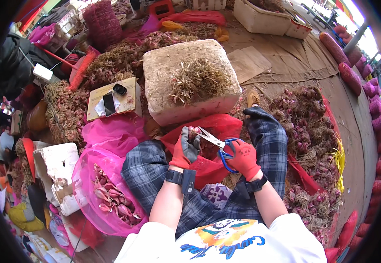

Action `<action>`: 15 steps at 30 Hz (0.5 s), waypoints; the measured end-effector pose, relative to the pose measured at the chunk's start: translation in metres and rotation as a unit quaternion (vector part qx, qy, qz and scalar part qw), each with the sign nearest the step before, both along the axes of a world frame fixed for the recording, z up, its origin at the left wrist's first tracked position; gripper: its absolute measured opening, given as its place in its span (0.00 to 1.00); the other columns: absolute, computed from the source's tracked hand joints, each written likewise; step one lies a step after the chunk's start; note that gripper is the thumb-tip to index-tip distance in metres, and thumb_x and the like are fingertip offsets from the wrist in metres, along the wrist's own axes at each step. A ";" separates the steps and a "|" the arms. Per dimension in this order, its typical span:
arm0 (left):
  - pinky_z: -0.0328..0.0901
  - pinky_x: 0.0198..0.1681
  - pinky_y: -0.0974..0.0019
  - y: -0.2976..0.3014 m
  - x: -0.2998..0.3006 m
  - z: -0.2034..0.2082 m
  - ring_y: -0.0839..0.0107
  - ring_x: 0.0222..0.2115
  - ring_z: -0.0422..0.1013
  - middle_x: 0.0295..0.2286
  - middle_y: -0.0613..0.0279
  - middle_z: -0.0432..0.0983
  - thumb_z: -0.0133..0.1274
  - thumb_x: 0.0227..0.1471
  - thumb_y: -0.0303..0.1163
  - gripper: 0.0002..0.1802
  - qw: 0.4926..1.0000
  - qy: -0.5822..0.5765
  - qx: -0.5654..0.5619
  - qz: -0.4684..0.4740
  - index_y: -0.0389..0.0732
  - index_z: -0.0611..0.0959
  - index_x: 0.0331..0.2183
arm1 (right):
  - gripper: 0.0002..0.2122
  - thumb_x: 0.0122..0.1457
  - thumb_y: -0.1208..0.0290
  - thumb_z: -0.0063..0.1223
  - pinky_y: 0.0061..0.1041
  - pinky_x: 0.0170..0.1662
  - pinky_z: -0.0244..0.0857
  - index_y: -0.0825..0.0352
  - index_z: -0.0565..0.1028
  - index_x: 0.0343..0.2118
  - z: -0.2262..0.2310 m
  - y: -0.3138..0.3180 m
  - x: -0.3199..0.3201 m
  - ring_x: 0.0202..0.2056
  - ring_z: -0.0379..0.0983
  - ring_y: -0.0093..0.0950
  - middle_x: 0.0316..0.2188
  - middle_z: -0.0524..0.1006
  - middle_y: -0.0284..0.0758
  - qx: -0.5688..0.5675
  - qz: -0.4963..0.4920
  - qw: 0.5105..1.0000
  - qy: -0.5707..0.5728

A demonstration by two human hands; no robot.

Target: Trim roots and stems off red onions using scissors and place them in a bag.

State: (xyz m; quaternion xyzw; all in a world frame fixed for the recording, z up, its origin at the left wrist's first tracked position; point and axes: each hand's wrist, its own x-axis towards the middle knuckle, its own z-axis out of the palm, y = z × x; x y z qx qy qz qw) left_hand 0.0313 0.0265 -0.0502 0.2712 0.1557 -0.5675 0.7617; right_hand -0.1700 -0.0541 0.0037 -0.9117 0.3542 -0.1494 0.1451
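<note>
My left hand (186, 148), in a red and grey work glove, is closed around a shallot (194, 130) in front of my lap. In a matching glove, my right hand (241, 157) grips the blue handles of a pair of scissors (214, 139). The scissor blades point left and reach the shallot at the left fingertips. Beneath both hands a red mesh bag (208, 164) lies between my knees. Just beyond stands a dirty white foam box (177, 57) with a clump of dry trimmings (201, 81) on top.
A pink mesh bag (83, 175) at my left holds peeled-looking shallots (116, 199). A phone (109, 104) rests on a carton (130, 94). Heaps of untrimmed shallots (306, 127) lie at my right and far left. Filled red sacks (349, 79) line the far right.
</note>
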 end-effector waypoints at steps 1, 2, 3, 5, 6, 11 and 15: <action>0.69 0.25 0.77 0.000 -0.002 -0.001 0.77 0.30 0.72 0.28 0.72 0.76 0.51 0.52 0.41 0.10 1.000 0.000 0.000 0.003 0.47 0.79 0.31 | 0.19 0.41 0.54 0.60 0.33 0.32 0.66 0.62 0.74 0.32 -0.001 -0.001 0.000 0.30 0.72 0.37 0.30 0.74 0.35 0.000 0.003 1.000 0.000; 0.69 0.25 0.77 -0.001 -0.003 -0.002 0.77 0.29 0.72 0.28 0.72 0.76 0.51 0.52 0.41 0.10 1.000 0.000 -0.001 0.005 0.47 0.79 0.32 | 0.19 0.40 0.54 0.60 0.33 0.32 0.65 0.62 0.74 0.32 -0.003 -0.003 -0.001 0.30 0.72 0.37 0.30 0.74 0.35 -0.025 0.012 0.999 0.015; 0.69 0.25 0.78 0.000 -0.003 -0.004 0.78 0.29 0.72 0.29 0.72 0.76 0.50 0.53 0.42 0.10 1.000 -0.002 -0.002 0.007 0.47 0.79 0.32 | 0.19 0.39 0.55 0.60 0.33 0.31 0.65 0.61 0.74 0.32 -0.004 -0.004 0.000 0.30 0.72 0.36 0.30 0.74 0.34 -0.051 0.020 0.998 0.029; 0.69 0.26 0.77 0.004 -0.001 -0.007 0.78 0.31 0.72 0.30 0.71 0.76 0.50 0.53 0.42 0.10 1.000 -0.017 -0.007 -0.002 0.47 0.78 0.33 | 0.19 0.39 0.55 0.60 0.32 0.31 0.65 0.61 0.73 0.33 -0.004 -0.004 -0.001 0.30 0.72 0.35 0.29 0.74 0.34 -0.054 0.027 0.998 0.034; 0.69 0.28 0.77 0.004 -0.004 -0.002 0.77 0.32 0.72 0.30 0.71 0.75 0.50 0.53 0.41 0.10 0.999 -0.039 -0.011 -0.010 0.47 0.78 0.33 | 0.19 0.39 0.56 0.60 0.32 0.31 0.65 0.61 0.73 0.33 -0.004 -0.004 -0.002 0.29 0.72 0.34 0.28 0.74 0.34 -0.057 0.030 0.997 0.042; 0.68 0.30 0.79 0.003 -0.001 -0.004 0.76 0.37 0.71 0.32 0.73 0.75 0.50 0.53 0.41 0.10 0.989 -0.134 -0.060 -0.014 0.45 0.78 0.33 | 0.15 0.42 0.58 0.59 0.30 0.28 0.65 0.62 0.76 0.29 -0.002 -0.003 -0.002 0.24 0.73 0.34 0.22 0.75 0.36 0.068 0.041 0.997 0.004; 0.68 0.31 0.79 0.000 0.000 0.002 0.75 0.38 0.71 0.34 0.68 0.74 0.48 0.55 0.38 0.11 0.983 -0.177 -0.045 -0.029 0.43 0.77 0.35 | 0.12 0.45 0.58 0.58 0.30 0.27 0.64 0.62 0.77 0.26 0.015 -0.006 -0.004 0.23 0.73 0.36 0.19 0.75 0.38 0.356 0.025 0.933 -0.040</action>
